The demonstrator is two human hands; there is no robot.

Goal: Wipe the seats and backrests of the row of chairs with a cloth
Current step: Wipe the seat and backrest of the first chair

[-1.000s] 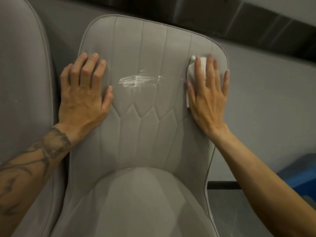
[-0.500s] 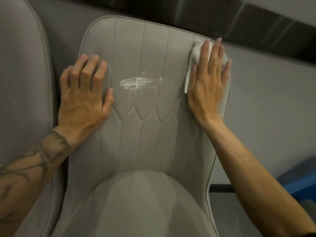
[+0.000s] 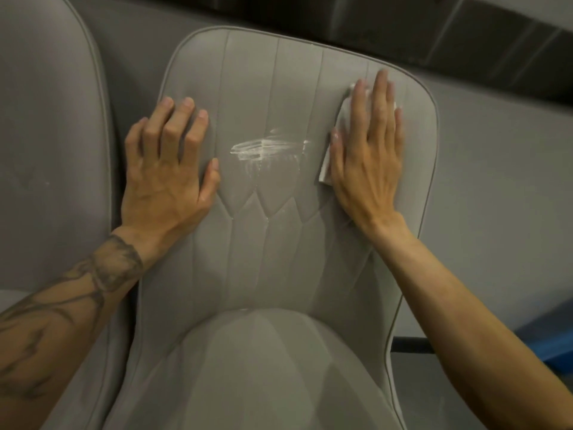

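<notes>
Nearest the camera, at the chair's front edge, the seat (image 3: 257, 367) has a faint sheen; I can't tell whether it is damp or only catching the light. No hand is on it. Higher, on the backrest (image 3: 248, 88), the left hand (image 3: 167, 169) lies flat at the left edge with fingers spread, holding nothing and probably bracing the chair. The right hand (image 3: 369, 156) lies flat near the upper right corner, fingers straight and close together, pressing the cloth (image 3: 326, 170) to the upholstery. The cloth is mostly hidden under the palm. Only a pale strip beside the thumb and a scrap by the fingertips show, so its fold is unreadable. Mid-backrest, between the hands, sits an unwiped white smear (image 3: 266, 147). Judged step: wiping the backrest, right side. The next move calls for sliding the cloth left onto the smear with firm pressure and working along the stitched seams, with the left hand steadying. At the left a neighbouring chair (image 3: 46, 150) is cut off, so the rest of the row is unseen. Beyond is a grey wall (image 3: 496, 150), and far right a blue object (image 3: 555, 342), partly out of frame and unidentified.
</notes>
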